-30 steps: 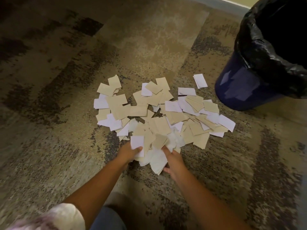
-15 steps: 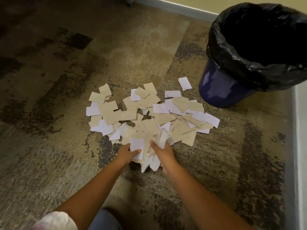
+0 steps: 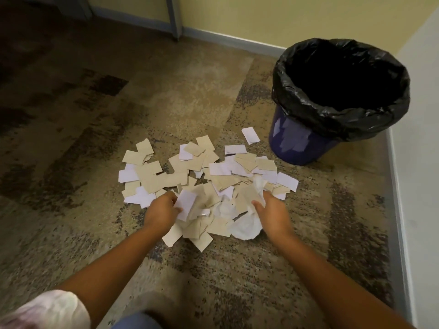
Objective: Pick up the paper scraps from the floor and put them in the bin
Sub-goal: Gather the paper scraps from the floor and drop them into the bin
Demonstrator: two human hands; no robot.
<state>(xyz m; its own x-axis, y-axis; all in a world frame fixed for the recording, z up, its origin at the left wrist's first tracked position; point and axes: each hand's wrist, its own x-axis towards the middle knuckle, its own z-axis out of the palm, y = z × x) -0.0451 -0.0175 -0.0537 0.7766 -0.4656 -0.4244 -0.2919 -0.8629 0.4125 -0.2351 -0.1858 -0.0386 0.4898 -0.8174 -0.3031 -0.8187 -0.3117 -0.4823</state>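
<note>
Since half a second ago both hands have drawn apart and toward me, dragging a clump of scraps out of the near edge of the pile, and more of the bin has come into view at the upper right.

Nearest me, low in the frame, my forearms reach in from the bottom corners. Between the hands lies the gathered clump (image 3: 209, 219), tan pieces and crumpled white ones bunched at lower centre, its near pieces fanned out on the carpet (image 3: 71, 143). My left hand (image 3: 161, 211) has its fingers curled around a white scrap at the clump's left side. My right hand (image 3: 270, 212) pinches a crumpled white piece at the clump's right side, thumb and fingers closed on it. So each hand is gripping paper, and the bundle sits cupped between them, though it looks blurred and I cannot tell whether it has left the floor.

Just beyond my fingers the rest of the paper scraps (image 3: 190, 169) lie flat across the middle of the frame, most of the pile untouched. One white scrap (image 3: 250, 135) sits alone past it, near the bin.

Farthest off, at the upper right, stands the bin (image 3: 299, 143), blue with a black liner, mouth open, well apart from my hands. I judge this as the first handful: next is a lift and a carry up and right, and loose pieces may slip out.
</note>
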